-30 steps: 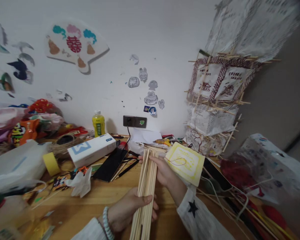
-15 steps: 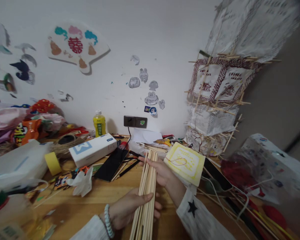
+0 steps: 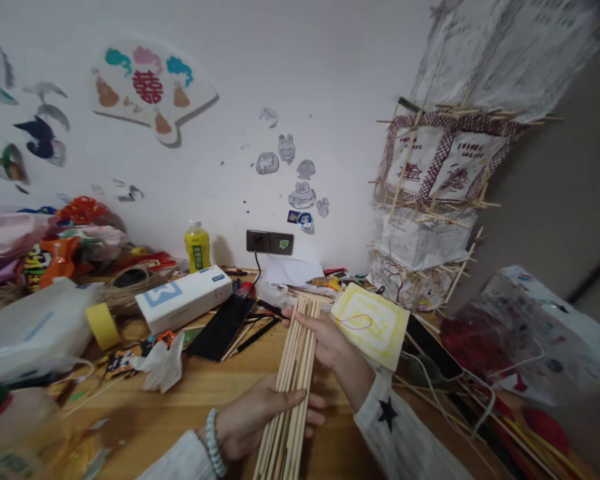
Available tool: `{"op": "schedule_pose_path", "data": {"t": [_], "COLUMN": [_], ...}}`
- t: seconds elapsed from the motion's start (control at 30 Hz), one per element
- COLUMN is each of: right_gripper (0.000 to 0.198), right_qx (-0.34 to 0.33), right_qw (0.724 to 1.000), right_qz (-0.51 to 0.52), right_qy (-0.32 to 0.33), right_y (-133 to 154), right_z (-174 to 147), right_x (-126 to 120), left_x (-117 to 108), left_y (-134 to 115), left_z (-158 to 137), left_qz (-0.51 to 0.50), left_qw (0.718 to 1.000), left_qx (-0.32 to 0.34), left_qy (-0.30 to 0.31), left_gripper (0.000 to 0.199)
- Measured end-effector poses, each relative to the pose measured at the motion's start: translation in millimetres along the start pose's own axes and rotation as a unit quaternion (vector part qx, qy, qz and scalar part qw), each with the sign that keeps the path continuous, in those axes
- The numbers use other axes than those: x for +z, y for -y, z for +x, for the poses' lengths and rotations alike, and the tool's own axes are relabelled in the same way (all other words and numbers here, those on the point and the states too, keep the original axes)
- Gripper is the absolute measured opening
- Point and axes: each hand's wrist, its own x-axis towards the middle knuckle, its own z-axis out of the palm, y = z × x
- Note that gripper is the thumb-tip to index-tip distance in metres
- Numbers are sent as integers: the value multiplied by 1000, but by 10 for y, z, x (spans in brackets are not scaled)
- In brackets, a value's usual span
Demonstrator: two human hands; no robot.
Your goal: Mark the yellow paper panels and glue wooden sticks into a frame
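Note:
A bundle of thin wooden sticks (image 3: 293, 373) slants up from the bottom edge, held between both hands above the wooden table (image 3: 215, 387). My left hand (image 3: 257, 413) wraps round its lower middle, thumb across the front and fingertips showing at the right side. Near the top end, my right hand (image 3: 325, 337) grips the bundle from the right, with the thumb over the front. Some of its fingers are hidden behind the sticks. The lower ends of the sticks run out of view.
Left of the hands are a dark phone (image 3: 223, 327), a white box (image 3: 184, 298), yellow tape (image 3: 103, 327) and crumpled tissue (image 3: 161, 363). A yellow-bordered sheet (image 3: 370, 323) lies to the right. Behind it rises a tiered paper-and-stick lantern (image 3: 430, 160). A yellow-green bottle (image 3: 197, 247) stands by the wall.
The sticks have fanned slightly wider at the top, and my right hand has shifted a little right and down with them. Both hands keep hold of the bundle.

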Motion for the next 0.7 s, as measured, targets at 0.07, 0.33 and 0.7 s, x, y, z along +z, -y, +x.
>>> {"op": "schedule_pose_path", "data": {"t": [0.07, 0.33, 0.7], "right_gripper": [38, 47, 37], "right_qx": [4, 1, 26], "right_qw": [1000, 1000, 999], "right_qz": [21, -12, 32], "right_qy": [-5, 15, 3], "right_y": [20, 22, 25], "right_z": [-17, -27, -39], "right_x": [34, 39, 53], "left_x": [-8, -21, 43], "left_y": [-9, -7, -19], "left_z": [-1, 11, -4], "left_qz": [2, 2, 45], "left_qw": [1000, 1000, 998], "left_qx": [-7, -8, 31], "left_qy": [2, -5, -22], "left_gripper": [44, 46, 44]}}
